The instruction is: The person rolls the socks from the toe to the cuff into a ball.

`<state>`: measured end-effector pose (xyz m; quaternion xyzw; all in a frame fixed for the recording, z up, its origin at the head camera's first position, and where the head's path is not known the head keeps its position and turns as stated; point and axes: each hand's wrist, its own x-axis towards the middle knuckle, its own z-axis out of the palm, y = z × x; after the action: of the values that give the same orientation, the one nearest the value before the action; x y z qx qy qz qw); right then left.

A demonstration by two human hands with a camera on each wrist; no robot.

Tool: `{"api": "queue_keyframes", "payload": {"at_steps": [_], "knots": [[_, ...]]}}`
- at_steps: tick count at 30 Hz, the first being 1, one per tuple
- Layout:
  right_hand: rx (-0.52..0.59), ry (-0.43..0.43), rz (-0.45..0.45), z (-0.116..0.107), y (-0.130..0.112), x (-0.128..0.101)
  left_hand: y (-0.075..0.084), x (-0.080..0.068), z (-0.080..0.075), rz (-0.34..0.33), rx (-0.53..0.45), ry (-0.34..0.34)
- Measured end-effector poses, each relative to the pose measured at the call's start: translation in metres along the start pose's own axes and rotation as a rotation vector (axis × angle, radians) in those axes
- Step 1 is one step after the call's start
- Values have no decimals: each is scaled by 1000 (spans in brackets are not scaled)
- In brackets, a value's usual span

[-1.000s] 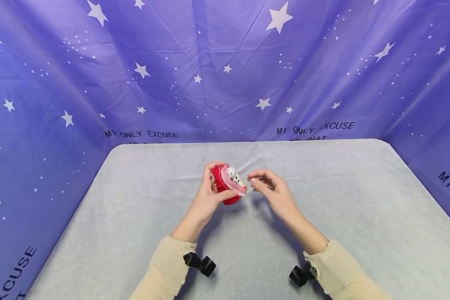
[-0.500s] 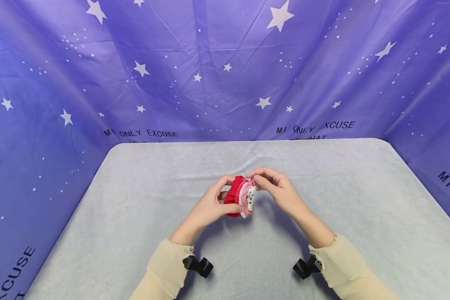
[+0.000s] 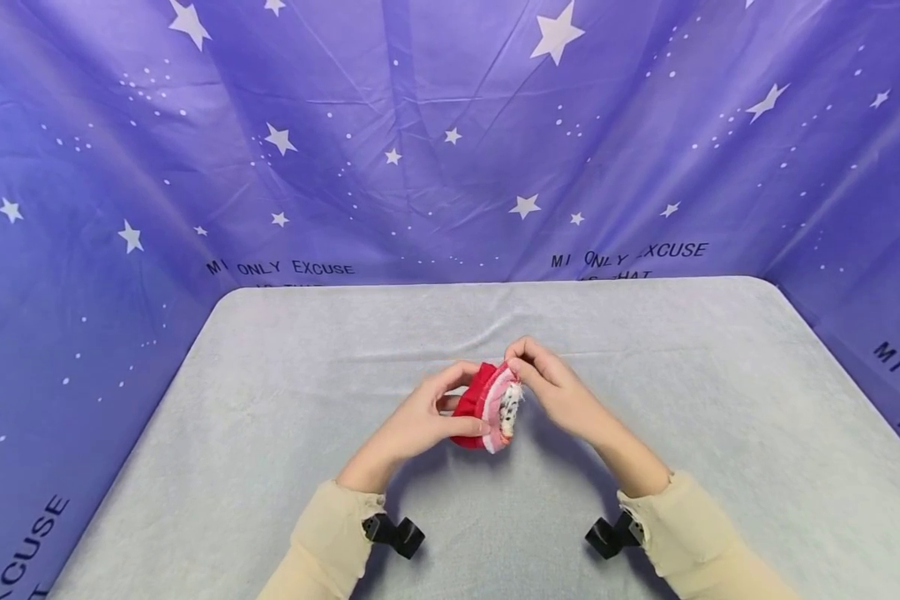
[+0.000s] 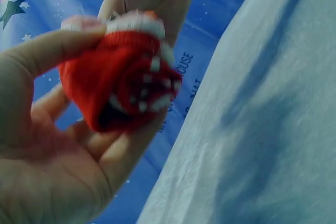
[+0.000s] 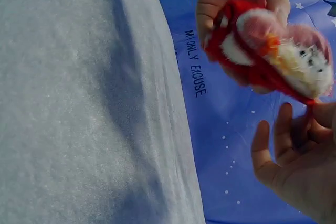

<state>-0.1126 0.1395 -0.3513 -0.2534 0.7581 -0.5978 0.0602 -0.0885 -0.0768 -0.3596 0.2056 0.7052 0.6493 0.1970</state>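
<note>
A rolled-up red sock [image 3: 474,403] is held above the table in the head view. A pink and white band and a fuzzy white, dark-speckled patch face right. My left hand [image 3: 427,417] grips the roll from the left, thumb on the near side and fingers behind. In the left wrist view the end of the sock [image 4: 121,85] shows as a red spiral with white spots. My right hand [image 3: 551,383] pinches the sock's far edge between thumb and forefinger. Seen from the right wrist, the red edge is drawn out to a point at that hand's fingers [image 5: 283,129].
A grey cloth-covered table [image 3: 270,400] lies beneath both hands. Behind and beside it hangs a purple-blue curtain [image 3: 450,200] with white stars and lettering. Black wrist-camera mounts [image 3: 396,535] stick out at both cuffs.
My left hand has brought the sock right and nearer the body, turning its fuzzy face to the right. My right hand, apart from it at first, now pinches its edge.
</note>
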Motion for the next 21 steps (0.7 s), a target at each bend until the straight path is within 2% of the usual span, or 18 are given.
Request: {"api": "queue_keyframes", "payload": {"at_steps": [2, 4, 8, 10, 12, 14, 17, 19, 21], "knots": [[4, 34, -9, 4, 1, 1, -1, -1, -1, -3, -31, -45], [27, 24, -21, 7, 3, 2, -1, -2, -1, 1, -63, -67], [113, -84, -27, 10, 11, 3, 2, -3, 3, 31, -78, -1], [185, -118, 4, 10, 15, 3, 4, -1, 6, 37, -80, 34], [248, -116, 60, 9, 19, 4, 7, 0, 9, 34, -60, 62], [261, -63, 122, 9, 19, 3, 8, 3, 11, 19, -46, 86], [196, 111, 155, 13, 16, 2, 8, 6, 13, -6, 14, 160], [107, 258, 99, 17, 11, -1, 7, 8, 13, -20, 75, 227], [-8, 361, -16, 21, 5, -4, 7, 9, 15, -21, 176, 309]]}}
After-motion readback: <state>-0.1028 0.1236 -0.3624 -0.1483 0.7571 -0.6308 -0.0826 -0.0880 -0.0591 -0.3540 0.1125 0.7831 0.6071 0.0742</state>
